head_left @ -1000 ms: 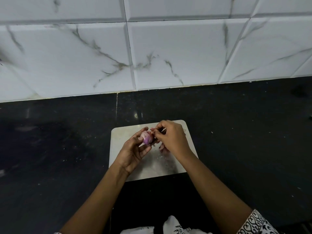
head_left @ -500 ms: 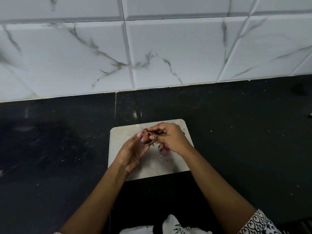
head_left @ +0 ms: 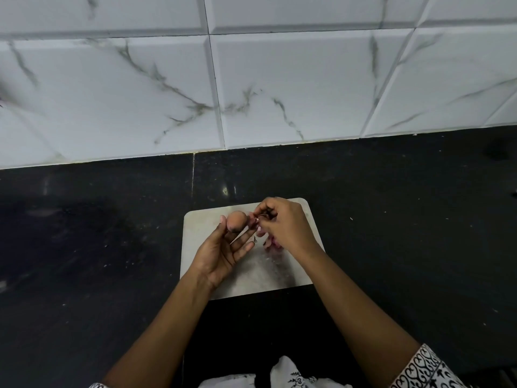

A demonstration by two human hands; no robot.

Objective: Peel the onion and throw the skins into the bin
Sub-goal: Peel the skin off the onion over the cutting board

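We see the onion (head_left: 237, 219) lifted a little above the pale cutting board (head_left: 201, 222), not lying on it, and it is held at the tips of the left hand (head_left: 221, 253). The thumb is on one side and the fingers on the other, with the palm turned up. We think this grip is chosen so that the onion can be rolled between the fingertips and a new side offered to the other hand. The side facing us looks brownish and dry, so in our judgement some outer skin remains on it. The right hand (head_left: 285, 225) is just beside the onion, and its thumb and forefinger are closed in a fine pinch on what seems to be a thin strip of skin (head_left: 258, 218). The strip is very small, and we cannot tell if it is attached to the onion or already free. Under the right hand a few pinkish loose skins (head_left: 270, 243) lie on the board, probably gathered there so that they do not spread over the dark surface (head_left: 391, 219). The board lies near the front edge of this surface, well apart from the tiled wall (head_left: 279, 79). No bin is in view, so the throwing away is not yet done.
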